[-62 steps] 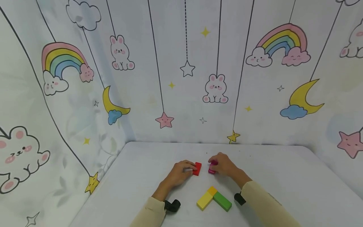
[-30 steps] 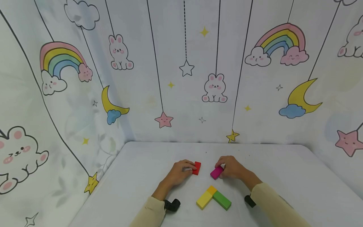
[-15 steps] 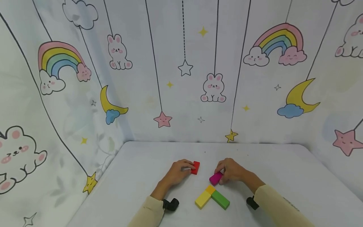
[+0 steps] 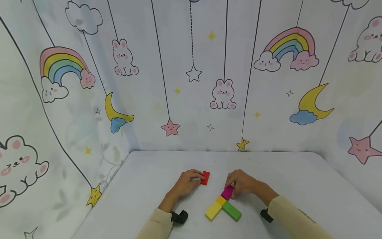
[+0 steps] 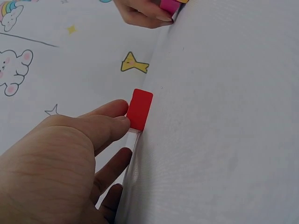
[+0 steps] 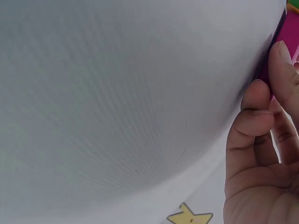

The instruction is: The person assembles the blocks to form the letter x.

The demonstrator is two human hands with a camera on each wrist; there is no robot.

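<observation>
My left hand (image 4: pixel 186 182) pinches the near end of a red block (image 4: pixel 205 178) with thumb and index finger; the left wrist view shows the other fingers loose below the block (image 5: pixel 140 109). With thumb and fingers, my right hand (image 4: pixel 244 182) grips a magenta block (image 4: pixel 227 192). That block's lower end meets a small orange block (image 4: pixel 221 200). From the orange one, a yellow block (image 4: pixel 213 211) runs down to the left and a green block (image 4: pixel 232 211) down to the right. In the right wrist view, the magenta block (image 6: pixel 289 35) is partly cut off by the frame.
A white-covered table (image 4: pixel 149 199) lies under everything. Behind it and at the sides hangs a white curtain (image 4: pixel 143 83) printed with rabbits, stars, moons and rainbows. Black wrist cameras sit at both sleeves.
My right hand has drawn the magenta block from beside the red one toward me, turning it, until it reaches the orange block. The left hand stays at the red block.
</observation>
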